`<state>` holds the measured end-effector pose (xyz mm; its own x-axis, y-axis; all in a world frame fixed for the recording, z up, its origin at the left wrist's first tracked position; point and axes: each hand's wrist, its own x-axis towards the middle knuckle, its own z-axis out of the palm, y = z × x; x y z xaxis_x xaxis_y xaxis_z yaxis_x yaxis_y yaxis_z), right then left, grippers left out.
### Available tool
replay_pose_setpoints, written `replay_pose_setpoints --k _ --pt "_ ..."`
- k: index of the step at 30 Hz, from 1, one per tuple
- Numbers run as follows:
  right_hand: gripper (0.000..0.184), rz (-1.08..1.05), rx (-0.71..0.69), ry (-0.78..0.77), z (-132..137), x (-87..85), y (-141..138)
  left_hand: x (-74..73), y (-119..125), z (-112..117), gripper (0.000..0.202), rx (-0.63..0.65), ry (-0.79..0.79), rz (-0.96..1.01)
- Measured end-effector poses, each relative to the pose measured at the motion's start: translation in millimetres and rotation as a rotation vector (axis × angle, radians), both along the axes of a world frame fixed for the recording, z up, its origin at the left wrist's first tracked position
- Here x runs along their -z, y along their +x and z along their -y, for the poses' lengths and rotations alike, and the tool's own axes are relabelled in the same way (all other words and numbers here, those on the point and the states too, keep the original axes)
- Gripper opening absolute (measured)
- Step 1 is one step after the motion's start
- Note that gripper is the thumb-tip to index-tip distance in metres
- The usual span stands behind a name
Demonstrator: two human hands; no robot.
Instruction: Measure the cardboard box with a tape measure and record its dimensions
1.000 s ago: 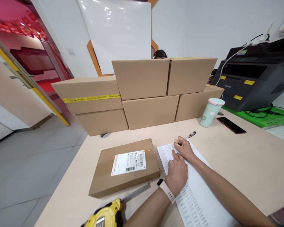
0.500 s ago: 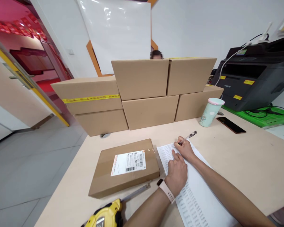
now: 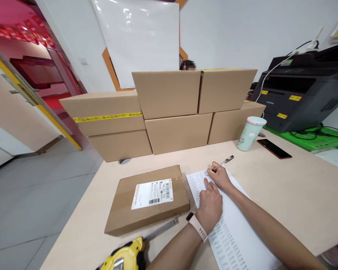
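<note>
My right hand [image 3: 219, 177] is closed around a pen [image 3: 224, 162], its tip down near the top of a printed sheet of paper [image 3: 239, 232]. Rows of small print run down the sheet's left side, too small to read. Pressed on the same sheet, just below and left of the pen, is my left hand [image 3: 210, 204] with the index finger stretched out; it holds nothing. To its left lies a flat cardboard parcel [image 3: 126, 212] with a white shipping label [image 3: 153, 193]. A yellow tape measure [image 3: 126, 255] sits in front of the parcel, its blade partly pulled out.
Several large cardboard boxes [image 3: 177, 131] are stacked along the table's far edge, with the top of a person's head [image 3: 187, 65] behind them. On the right are a light green cup [image 3: 250, 134], a phone [image 3: 274, 148] and a black printer [image 3: 295, 93].
The head behind the boxes has shifted slightly right. Both hands, the pen and the paper have stayed almost exactly where they were.
</note>
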<state>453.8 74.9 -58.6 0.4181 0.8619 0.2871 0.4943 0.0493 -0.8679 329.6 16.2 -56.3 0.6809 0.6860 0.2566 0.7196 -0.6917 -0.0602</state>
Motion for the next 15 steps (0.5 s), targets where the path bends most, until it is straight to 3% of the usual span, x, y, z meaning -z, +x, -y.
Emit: replay_pose_setpoints --k 15 --pt "0.021 0.01 -0.002 -0.005 -0.2 1.3 0.1 2.5 -2.6 3.5 0.046 0.0 0.046 0.042"
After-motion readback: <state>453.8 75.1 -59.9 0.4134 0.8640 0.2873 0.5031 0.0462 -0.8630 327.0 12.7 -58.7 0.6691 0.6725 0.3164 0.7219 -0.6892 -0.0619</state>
